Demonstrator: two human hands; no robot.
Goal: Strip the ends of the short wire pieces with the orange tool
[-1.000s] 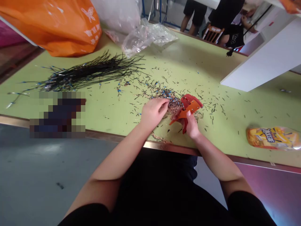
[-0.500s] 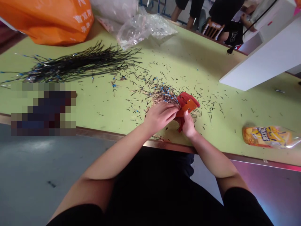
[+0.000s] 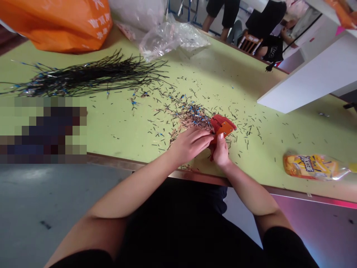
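My right hand (image 3: 221, 152) is wrapped round the handles of a red and orange wire stripper (image 3: 225, 126), its thumb lying on the orange side plate. At the near side of the tool's head, the fingers of my left hand (image 3: 191, 143) are pinched together. A small dark bit shows at these fingertips, too small to make out. Just beyond both hands lies a pile of black and blue wire offcuts (image 3: 195, 113) with copper-coloured scraps. Farther left rests a long bundle of black wires (image 3: 92, 74) with blue and bare ends.
An orange bag (image 3: 69, 26) and clear plastic bags (image 3: 173, 37) stand at the back left of the green table (image 3: 119, 119). A white panel (image 3: 301, 83) rises at the right. A drink bottle (image 3: 315, 166) lies near the right front edge. Other people (image 3: 223, 16) are beyond the table.
The view has shifted slightly. My left hand stays at the tool's head and my right hand keeps its hold on the wire stripper; the tool has tilted a little.
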